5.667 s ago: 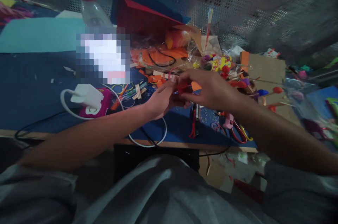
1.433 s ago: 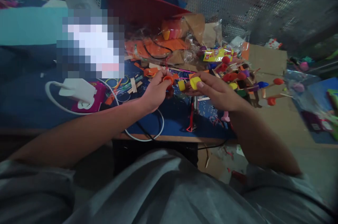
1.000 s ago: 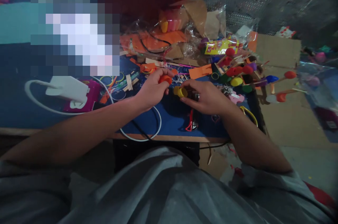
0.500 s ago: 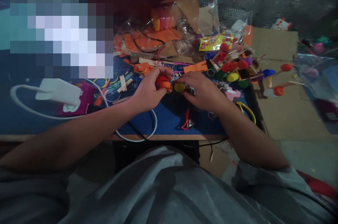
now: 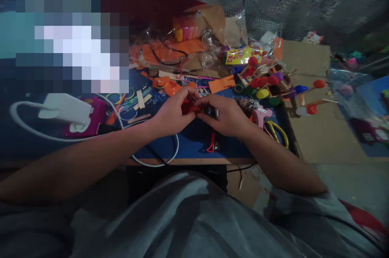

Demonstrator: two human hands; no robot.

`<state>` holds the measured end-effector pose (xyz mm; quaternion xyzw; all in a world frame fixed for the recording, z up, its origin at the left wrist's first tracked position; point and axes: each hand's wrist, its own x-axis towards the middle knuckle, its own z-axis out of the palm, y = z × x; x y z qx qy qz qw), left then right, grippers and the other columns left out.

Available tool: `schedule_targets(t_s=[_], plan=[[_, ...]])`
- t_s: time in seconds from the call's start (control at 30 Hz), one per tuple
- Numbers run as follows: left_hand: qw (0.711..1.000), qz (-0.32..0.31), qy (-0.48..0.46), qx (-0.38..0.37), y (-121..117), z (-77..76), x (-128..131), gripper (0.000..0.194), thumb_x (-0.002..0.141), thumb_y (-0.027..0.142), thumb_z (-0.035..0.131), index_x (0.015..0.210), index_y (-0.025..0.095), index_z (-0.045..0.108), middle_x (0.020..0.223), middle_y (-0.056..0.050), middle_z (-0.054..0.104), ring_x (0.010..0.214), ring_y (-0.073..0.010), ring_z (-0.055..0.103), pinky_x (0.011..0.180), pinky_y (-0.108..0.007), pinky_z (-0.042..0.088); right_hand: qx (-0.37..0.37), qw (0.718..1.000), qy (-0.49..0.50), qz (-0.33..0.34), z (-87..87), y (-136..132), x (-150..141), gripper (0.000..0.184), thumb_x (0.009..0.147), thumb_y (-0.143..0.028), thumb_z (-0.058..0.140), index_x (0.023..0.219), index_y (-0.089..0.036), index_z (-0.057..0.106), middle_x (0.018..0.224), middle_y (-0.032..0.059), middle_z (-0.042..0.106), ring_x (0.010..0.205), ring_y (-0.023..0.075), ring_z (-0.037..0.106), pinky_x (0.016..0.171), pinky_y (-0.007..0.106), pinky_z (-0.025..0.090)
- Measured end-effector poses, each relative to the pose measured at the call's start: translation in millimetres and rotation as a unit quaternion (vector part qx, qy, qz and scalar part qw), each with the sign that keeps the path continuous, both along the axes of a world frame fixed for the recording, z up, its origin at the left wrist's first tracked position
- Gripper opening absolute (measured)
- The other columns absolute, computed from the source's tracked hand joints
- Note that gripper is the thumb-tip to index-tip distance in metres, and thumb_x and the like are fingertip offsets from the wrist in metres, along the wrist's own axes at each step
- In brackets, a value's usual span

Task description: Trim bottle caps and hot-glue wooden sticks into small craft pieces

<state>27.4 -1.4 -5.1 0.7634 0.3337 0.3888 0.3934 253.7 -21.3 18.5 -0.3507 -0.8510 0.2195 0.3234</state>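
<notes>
Above the blue table [image 5: 194, 144], my left hand [image 5: 168, 116] curls around a small red-orange round piece [image 5: 191, 107], partly hidden by the fingers and in shadow. My right hand [image 5: 226, 116] meets it from the right, thumb and fingertips closed together at the piece's edge. What lies inside the right fingers is hidden; no yellow shows there. Just below the hands lies a red-handled tool [image 5: 211, 143]. Close by on the right sits a pink glue gun [image 5: 261, 115], beside a yellow loop handle [image 5: 279, 132].
A white charger [image 5: 65, 108] is plugged into a magenta socket block [image 5: 99, 112], its white cable [image 5: 177, 148] looping forward. Wooden sticks [image 5: 141, 100] and orange scraps [image 5: 221, 84] lie behind. Colourful balloon-like pieces on sticks [image 5: 267, 82] spread toward cardboard [image 5: 313, 128] at right.
My right hand brought small yellow cup-like pieces leftward to the orange piece in my left hand. The hands now meet, and the yellow is out of sight. The view has shifted slightly.
</notes>
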Motion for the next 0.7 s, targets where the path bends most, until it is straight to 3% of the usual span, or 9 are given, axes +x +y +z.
schedule_targets(t_s=[0.17,0.27,0.37,0.43,0.47,0.57,0.63,0.7], plan=[[1.000,-0.009,-0.011,-0.017,-4,7.3,0,0.027,0.091,0.028,0.073,0.113,0.019,0.060,0.108,-0.003,0.070,0.092,-0.0136,0.064,0.084,-0.028,0.055,-0.007,1.000,0.012,-0.019,20.9,-9,-1,0.015,0.100,-0.025,0.074,0.114,-0.021,0.076,0.105,0.0060,0.084,0.084,0.0194,0.076,0.079,0.033,0.059],[0.999,-0.026,-0.019,-0.032,-4,10.2,0,0.039,0.091,0.044,0.082,0.111,0.020,0.059,0.099,-0.001,0.065,0.082,-0.0124,0.057,0.075,-0.027,0.051,0.008,0.999,-0.023,-0.033,37.3,-13,4,0.020,0.096,-0.022,0.073,0.115,-0.021,0.077,0.107,0.0066,0.085,0.084,0.0206,0.076,0.078,0.035,0.060],[0.999,-0.031,-0.013,-0.017,-5,12.3,-1,0.040,0.094,0.049,0.080,0.112,0.020,0.059,0.095,-0.001,0.061,0.080,-0.0132,0.055,0.073,-0.029,0.050,0.047,0.995,-0.069,-0.054,56.5,0,15,0.027,0.092,-0.013,0.066,0.112,-0.024,0.081,0.108,0.0060,0.087,0.090,0.0236,0.080,0.081,0.038,0.060],[0.999,-0.034,-0.002,-0.006,-6,12.7,-2,0.035,0.097,0.047,0.075,0.112,0.020,0.060,0.095,-0.002,0.061,0.081,-0.0142,0.056,0.074,-0.029,0.051,0.084,0.986,-0.124,-0.076,73.4,25,23,0.032,0.089,-0.011,0.067,0.112,-0.023,0.084,0.110,0.0068,0.088,0.096,0.0260,0.081,0.083,0.039,0.059],[0.999,-0.032,0.003,0.002,-6,12.6,-2,0.031,0.099,0.045,0.073,0.112,0.020,0.060,0.095,-0.003,0.063,0.081,-0.0147,0.057,0.075,-0.030,0.052,0.097,0.979,-0.153,-0.098,82.9,43,26,0.035,0.087,-0.008,0.066,0.110,-0.024,0.086,0.105,0.0055,0.088,0.089,0.0239,0.079,0.080,0.038,0.057],[0.999,-0.025,0.013,0.024,-6,11.2,-2,0.025,0.100,0.041,0.070,0.112,0.020,0.062,0.099,-0.004,0.067,0.086,-0.0154,0.061,0.080,-0.032,0.052,0.089,0.945,-0.254,-0.185,107.6,113,32,0.038,0.089,-0.004,0.066,0.115,-0.022,0.088,0.099,0.0045,0.089,0.081,0.0170,0.073,0.079,0.034,0.050],[0.999,-0.026,0.013,0.030,-5,10.0,-2,0.023,0.101,0.039,0.068,0.111,0.020,0.063,0.101,-0.004,0.069,0.087,-0.0155,0.062,0.081,-0.033,0.052,0.092,0.931,-0.297,-0.190,113.1,168,40,0.038,0.097,-0.005,0.061,0.121,-0.018,0.088,0.109,0.0057,0.090,0.081,0.0123,0.069,0.080,0.032,0.046],[0.999,-0.029,0.016,0.034,-5,9.2,-2,0.022,0.101,0.039,0.067,0.110,0.019,0.064,0.101,-0.004,0.069,0.086,-0.0156,0.062,0.082,-0.034,0.051,0.074,0.916,-0.345,-0.188,105.7,221,52,0.025,0.098,-0.009,0.066,0.107,-0.010,0.088,0.093,0.0028,0.089,0.070,0.0076,0.063,0.077,0.032,0.042]])
